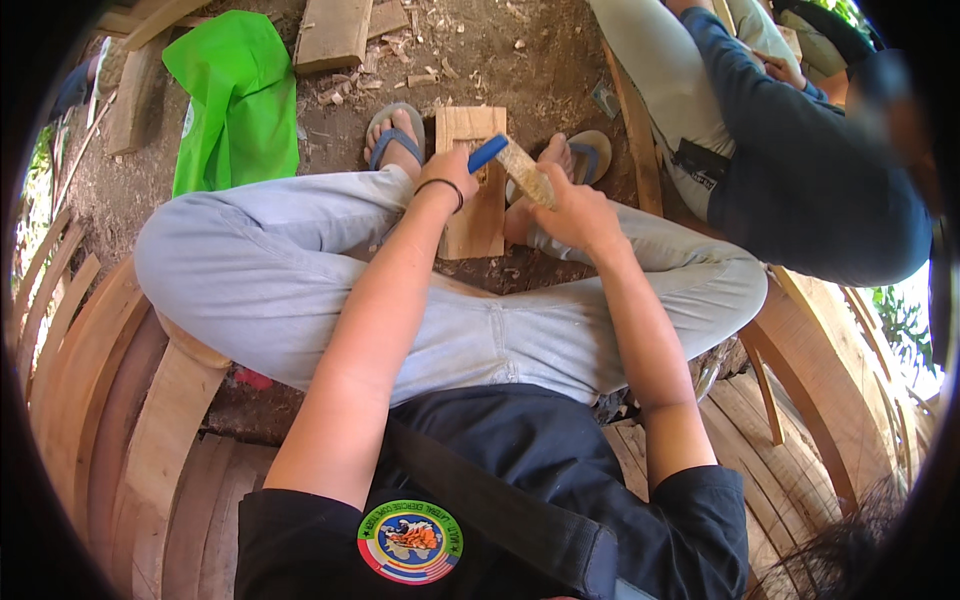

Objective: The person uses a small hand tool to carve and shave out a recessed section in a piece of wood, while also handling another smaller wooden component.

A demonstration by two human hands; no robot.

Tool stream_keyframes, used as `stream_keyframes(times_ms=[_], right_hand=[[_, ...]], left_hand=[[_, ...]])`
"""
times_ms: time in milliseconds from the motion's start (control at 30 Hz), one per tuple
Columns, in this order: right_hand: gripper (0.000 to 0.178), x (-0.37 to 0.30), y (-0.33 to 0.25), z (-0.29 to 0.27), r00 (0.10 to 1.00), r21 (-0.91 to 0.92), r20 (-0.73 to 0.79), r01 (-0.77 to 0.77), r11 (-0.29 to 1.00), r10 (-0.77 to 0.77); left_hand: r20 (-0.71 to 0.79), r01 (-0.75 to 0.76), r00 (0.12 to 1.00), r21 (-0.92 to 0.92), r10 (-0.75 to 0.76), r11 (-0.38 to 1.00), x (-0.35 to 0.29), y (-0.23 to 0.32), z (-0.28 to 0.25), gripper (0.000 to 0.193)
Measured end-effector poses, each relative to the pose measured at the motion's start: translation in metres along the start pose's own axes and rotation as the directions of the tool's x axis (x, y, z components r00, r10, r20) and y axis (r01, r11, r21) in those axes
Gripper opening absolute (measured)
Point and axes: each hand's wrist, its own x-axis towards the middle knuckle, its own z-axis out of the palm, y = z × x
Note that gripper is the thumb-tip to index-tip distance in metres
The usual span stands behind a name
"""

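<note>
My left hand (450, 172) is closed around a chisel with a blue handle (488, 152), over a wooden board. The chisel's blade is hidden by the hand. In my right hand (582, 212) is a rough, pale wooden stick (524, 172), its far end beside the end of the blue handle; I cannot tell if they touch. Lying lengthwise between my sandaled feet, the light-brown board (472, 235) has a recess cut into its upper part, partly covered by my left hand.
A green bag (235, 110) lies at the far left. Offcuts and shavings (430, 75) litter the dirt floor near a thick plank (333, 35). Another person (800, 150) sits close on the right. Curved wooden pieces (95, 370) stand at both sides.
</note>
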Motion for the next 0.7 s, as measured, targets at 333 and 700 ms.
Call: stream_keyframes(times_ms=[333,700], right_hand=[[0.061,-0.001,0.004,0.011,0.998,0.028,0.05,0.029,0.999,-0.031],[0.065,-0.001,-0.003,0.004,0.982,-0.028,0.185,-0.029,0.999,0.034]], left_hand=[[0.014,0.026,1.0,-0.05,-0.026,0.998,0.012,0.009,0.006,0.03],[0.0,0.071,0.997,-0.049,-0.072,0.996,0.012,0.012,0.009,0.027]])
